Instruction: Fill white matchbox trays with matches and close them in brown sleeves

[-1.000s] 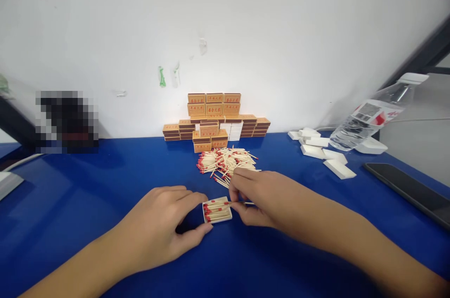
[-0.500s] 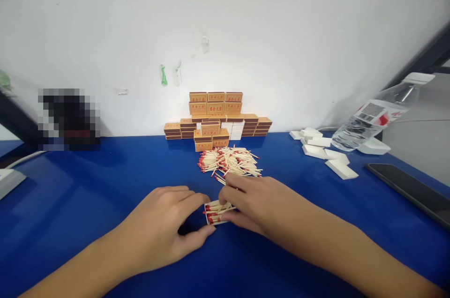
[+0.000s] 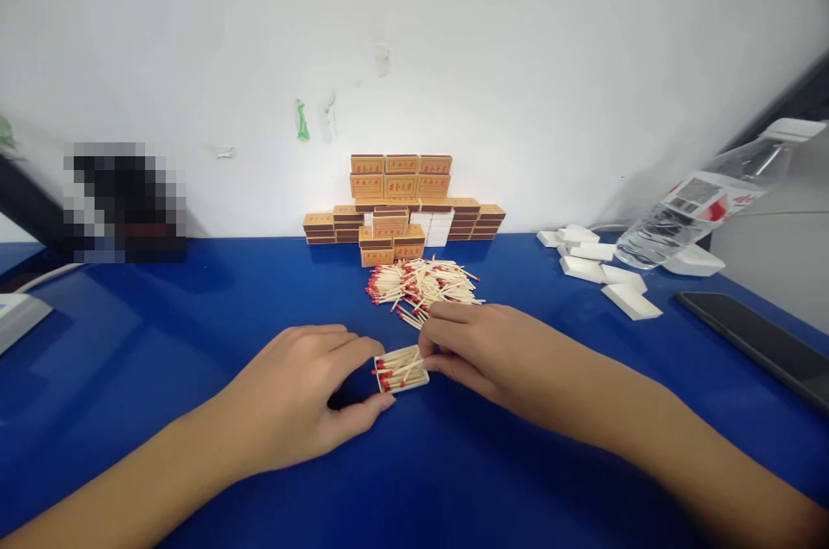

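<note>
A small white matchbox tray lies on the blue table, part filled with red-tipped matches, some lying askew. My left hand grips the tray's left end, thumb at the near corner and index finger at the far one. At the tray's right end is my right hand, its thumb and fingers pinched together round the end of a match; the fingertips are partly hidden. Just beyond the hands a loose heap of matches is spread over the table.
Stacked matchboxes stand against the white wall behind the heap. To the right are several white trays, a tilted water bottle and a black phone. A white device with a cable lies at far left.
My right hand has drawn back to the right from over the tray, uncovering more of the matches inside. The left hand keeps its grip. The view has tilted slightly.
</note>
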`<action>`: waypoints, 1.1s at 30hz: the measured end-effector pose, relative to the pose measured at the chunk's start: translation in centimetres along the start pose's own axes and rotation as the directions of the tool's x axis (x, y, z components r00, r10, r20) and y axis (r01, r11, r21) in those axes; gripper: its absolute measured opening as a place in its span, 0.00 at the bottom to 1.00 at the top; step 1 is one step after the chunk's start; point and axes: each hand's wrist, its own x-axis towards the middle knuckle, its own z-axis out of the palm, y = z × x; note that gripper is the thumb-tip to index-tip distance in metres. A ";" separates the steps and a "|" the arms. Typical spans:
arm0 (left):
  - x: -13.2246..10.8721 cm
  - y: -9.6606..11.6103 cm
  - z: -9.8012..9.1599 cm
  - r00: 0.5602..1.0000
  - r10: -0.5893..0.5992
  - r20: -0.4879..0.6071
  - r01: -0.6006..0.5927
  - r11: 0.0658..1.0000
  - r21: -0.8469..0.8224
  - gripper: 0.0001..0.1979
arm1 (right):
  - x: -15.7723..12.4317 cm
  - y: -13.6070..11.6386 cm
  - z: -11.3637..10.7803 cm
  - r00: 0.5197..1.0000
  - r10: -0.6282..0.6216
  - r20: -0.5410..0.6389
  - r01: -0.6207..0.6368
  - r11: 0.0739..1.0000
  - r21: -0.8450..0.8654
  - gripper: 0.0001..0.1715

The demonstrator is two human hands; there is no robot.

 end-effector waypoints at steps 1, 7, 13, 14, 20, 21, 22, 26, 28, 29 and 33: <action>0.0 0.0 0.0 1.000 0.003 0.000 -0.003 1.000 0.000 0.11 | 0.0 0.0 0.0 1.000 -0.006 -0.010 0.006 1.000 -0.005 0.08; 0.1 0.1 -0.3 1.000 0.028 -0.008 -0.028 0.999 -0.034 0.09 | 0.0 0.0 0.5 0.998 -0.012 -0.066 0.014 1.000 0.027 0.04; 0.1 0.2 -0.3 1.000 0.022 -0.008 -0.022 0.999 -0.034 0.10 | 0.0 0.4 0.6 0.996 0.000 -0.094 0.002 1.000 0.028 0.04; 0.1 0.2 -0.3 1.000 0.023 -0.008 -0.023 0.999 -0.030 0.10 | 0.0 0.4 0.6 0.996 0.002 -0.090 0.000 1.000 0.023 0.05; 0.2 0.1 -0.2 1.000 0.031 -0.005 -0.031 0.999 -0.019 0.10 | -0.1 0.2 0.7 0.999 0.002 -0.055 0.001 0.998 0.059 0.07; 0.2 0.1 -0.2 1.000 0.031 -0.006 -0.031 0.999 -0.019 0.10 | -0.2 0.2 0.7 0.999 0.005 -0.046 -0.001 0.998 0.069 0.08; 0.2 0.1 -0.2 0.999 0.032 -0.007 -0.032 0.999 -0.018 0.10 | -0.2 0.1 0.7 0.999 0.008 -0.036 -0.006 0.997 0.078 0.08; 0.1 0.1 -0.2 1.000 0.023 -0.005 -0.023 1.000 -0.008 0.11 | -0.6 0.2 0.7 0.999 0.037 0.008 -0.038 0.992 0.122 0.09; 0.1 0.0 -0.2 1.000 0.024 -0.007 -0.024 1.000 -0.003 0.11 | -0.7 0.2 0.7 0.998 0.050 0.027 -0.053 0.989 0.135 0.10; 0.1 -0.1 -0.2 1.000 0.025 -0.007 -0.025 1.000 -0.001 0.11 | -0.8 0.2 0.7 0.998 0.053 0.034 -0.057 0.989 0.138 0.10; 0.1 -0.2 -0.1 1.000 0.014 0.003 -0.014 1.000 0.006 0.12 | -0.9 0.0 0.7 0.997 0.061 0.048 -0.067 0.987 0.148 0.11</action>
